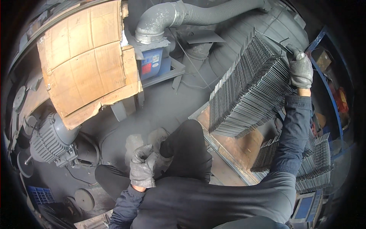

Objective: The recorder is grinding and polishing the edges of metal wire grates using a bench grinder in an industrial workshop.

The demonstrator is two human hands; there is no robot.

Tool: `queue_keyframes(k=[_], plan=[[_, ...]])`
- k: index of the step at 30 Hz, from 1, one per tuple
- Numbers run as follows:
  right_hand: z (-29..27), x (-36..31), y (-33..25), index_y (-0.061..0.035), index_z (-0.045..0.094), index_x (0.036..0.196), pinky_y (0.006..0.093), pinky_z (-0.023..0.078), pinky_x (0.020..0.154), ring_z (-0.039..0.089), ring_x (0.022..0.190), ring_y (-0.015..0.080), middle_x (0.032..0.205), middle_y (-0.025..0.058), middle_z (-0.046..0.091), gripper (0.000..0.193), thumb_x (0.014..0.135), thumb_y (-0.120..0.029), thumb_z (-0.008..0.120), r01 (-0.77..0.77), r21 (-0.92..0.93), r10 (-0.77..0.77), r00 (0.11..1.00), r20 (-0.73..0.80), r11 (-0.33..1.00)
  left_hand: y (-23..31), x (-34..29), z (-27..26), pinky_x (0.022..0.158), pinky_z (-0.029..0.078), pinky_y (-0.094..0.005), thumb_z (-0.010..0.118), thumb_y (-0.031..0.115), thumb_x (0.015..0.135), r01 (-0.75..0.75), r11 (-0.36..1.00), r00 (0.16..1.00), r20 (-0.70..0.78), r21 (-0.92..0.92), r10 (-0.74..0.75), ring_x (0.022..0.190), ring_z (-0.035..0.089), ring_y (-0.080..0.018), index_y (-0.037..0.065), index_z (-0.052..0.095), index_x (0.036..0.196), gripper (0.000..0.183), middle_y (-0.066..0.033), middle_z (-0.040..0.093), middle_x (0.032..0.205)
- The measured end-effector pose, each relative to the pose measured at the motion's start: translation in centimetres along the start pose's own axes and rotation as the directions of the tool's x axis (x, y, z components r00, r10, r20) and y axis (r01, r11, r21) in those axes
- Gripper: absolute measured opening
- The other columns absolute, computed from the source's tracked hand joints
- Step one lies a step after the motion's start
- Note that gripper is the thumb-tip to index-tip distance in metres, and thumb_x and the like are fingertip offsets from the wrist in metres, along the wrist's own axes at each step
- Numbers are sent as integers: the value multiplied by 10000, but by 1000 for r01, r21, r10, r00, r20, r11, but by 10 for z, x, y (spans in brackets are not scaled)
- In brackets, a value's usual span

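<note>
My right hand (301, 70), in a dusty grey work glove, is stretched out to the far right. Its fingers are closed on the end of a thin dark metal strip (275, 41) at the top of a tall stack of thin dark metal pieces (248, 87). The stack leans in tight rows on a brown board (238, 147). Near my knees, my left hand (143, 166), gloved alike, is held with curled fingers, and nothing shows in it.
A cardboard sheet (84, 57) covers the upper left, above an electric motor (53, 141). A ribbed duct (217, 13) joins a blue box (151, 63) at the back. More stacked metal pieces (314, 164) and a blue frame (324, 78) stand at the right.
</note>
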State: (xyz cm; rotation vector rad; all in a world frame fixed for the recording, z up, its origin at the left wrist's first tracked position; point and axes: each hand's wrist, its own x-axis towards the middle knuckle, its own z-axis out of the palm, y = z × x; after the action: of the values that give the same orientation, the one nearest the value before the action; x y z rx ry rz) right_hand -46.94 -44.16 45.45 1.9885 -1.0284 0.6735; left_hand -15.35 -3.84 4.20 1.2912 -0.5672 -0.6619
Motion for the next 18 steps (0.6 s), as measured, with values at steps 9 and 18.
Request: queue_keyframes(k=[9, 18], plan=[[-9, -17, -2, -170, 747, 1271, 457, 569, 905, 723, 1068, 366, 1138, 155, 764, 293, 1003, -224, 642, -11, -31, 9, 998, -56, 999, -11, -1, -4, 926, 588, -328, 757, 41, 930, 25, 999, 1000, -7, 26, -24, 1047, 713, -184, 0, 678, 1240, 322, -112, 750, 1159], [-9, -23, -16, -140, 737, 1297, 410, 547, 986, 704, 1166, 330, 1222, 151, 753, 325, 982, -204, 691, -80, 64, 75, 994, 74, 995, -7, -3, 6, 959, 581, -330, 752, 11, 954, 64, 997, 990, 120, 46, -69, 1081, 693, -171, 24, 618, 1321, 391, -94, 717, 1208]])
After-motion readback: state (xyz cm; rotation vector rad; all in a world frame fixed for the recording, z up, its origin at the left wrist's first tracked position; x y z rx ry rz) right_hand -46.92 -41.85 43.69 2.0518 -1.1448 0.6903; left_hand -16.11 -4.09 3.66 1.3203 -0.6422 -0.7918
